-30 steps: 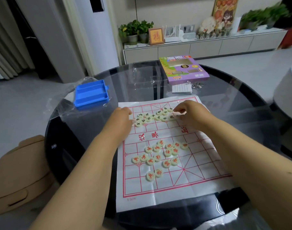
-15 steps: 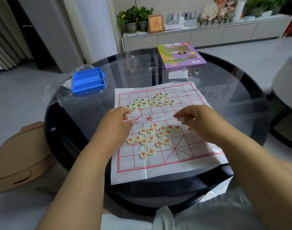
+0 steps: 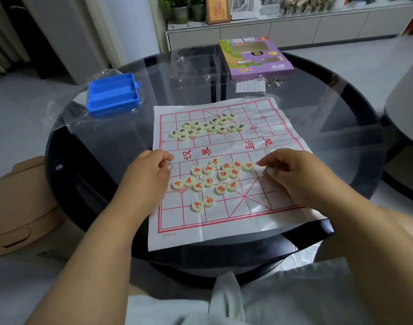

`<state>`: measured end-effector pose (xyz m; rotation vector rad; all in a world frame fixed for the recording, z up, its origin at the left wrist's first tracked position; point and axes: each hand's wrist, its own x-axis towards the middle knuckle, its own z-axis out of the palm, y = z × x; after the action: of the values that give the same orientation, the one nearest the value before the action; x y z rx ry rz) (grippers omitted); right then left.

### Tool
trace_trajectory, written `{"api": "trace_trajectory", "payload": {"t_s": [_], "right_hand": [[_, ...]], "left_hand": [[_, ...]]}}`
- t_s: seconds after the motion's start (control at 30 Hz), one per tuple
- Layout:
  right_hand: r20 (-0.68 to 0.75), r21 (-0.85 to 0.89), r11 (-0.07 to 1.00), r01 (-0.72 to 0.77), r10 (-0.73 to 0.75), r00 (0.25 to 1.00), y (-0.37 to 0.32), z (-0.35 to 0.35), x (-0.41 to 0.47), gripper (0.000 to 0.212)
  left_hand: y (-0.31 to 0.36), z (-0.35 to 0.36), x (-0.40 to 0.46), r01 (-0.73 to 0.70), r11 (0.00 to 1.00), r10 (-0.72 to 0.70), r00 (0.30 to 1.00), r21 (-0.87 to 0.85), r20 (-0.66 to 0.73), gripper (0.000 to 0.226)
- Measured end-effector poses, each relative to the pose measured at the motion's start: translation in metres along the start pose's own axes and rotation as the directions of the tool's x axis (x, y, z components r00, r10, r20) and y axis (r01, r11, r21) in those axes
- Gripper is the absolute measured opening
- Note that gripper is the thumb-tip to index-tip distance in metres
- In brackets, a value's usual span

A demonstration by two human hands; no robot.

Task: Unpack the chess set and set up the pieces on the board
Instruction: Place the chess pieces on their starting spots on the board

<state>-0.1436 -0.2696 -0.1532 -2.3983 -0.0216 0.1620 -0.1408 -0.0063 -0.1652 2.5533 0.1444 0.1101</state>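
Head view: a paper board (image 3: 224, 221) printed with a red grid lies flat on a round glass table (image 3: 341, 127). A cluster of red-lettered pieces (image 3: 215, 181) sits loose on the near half of the board, at about 6 o'clock from the river text; a cluster of dark-lettered pieces (image 3: 208, 127) lies on the far half, at 12 o'clock. The left hand (image 3: 146, 174), fingers curled, is at 9 o'clock of the red cluster, over the board's left edge; whether it holds a piece cannot be told. The right hand (image 3: 294, 172), fingers curled, is at 3 o'clock, its fingertips just beside the rightmost red piece; contact is unclear. A blue tray (image 3: 114, 95) lies at 10 o'clock of the board, a purple box (image 3: 254, 57) at 12 o'clock.
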Motion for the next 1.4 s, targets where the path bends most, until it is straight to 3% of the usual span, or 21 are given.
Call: {"api": "trace_trajectory", "payload": {"t_s": [0.37, 0.87, 1.4], "right_hand": [[-0.109, -0.162, 0.986, -0.027, 0.010, 0.994, -0.001, -0.001, 0.013, 0.028], [-0.112, -0.138, 0.982, 0.128, -0.144, 0.983, -0.017, 0.011, 0.010, 0.021], [0.078, -0.091, 0.960, 0.265, -0.258, 0.963, -0.027, 0.020, 0.001, 0.021]], "left_hand": [[0.001, 0.003, 0.010, 0.025, 0.999, -0.026, 0.999, 0.027, 0.045, 0.031], [0.003, 0.002, 0.013, 0.014, 0.999, -0.018, 0.997, 0.049, 0.070, 0.037], [0.003, 0.001, 0.012, 0.020, 0.999, -0.024, 0.997, 0.047, 0.074, 0.035]]}}
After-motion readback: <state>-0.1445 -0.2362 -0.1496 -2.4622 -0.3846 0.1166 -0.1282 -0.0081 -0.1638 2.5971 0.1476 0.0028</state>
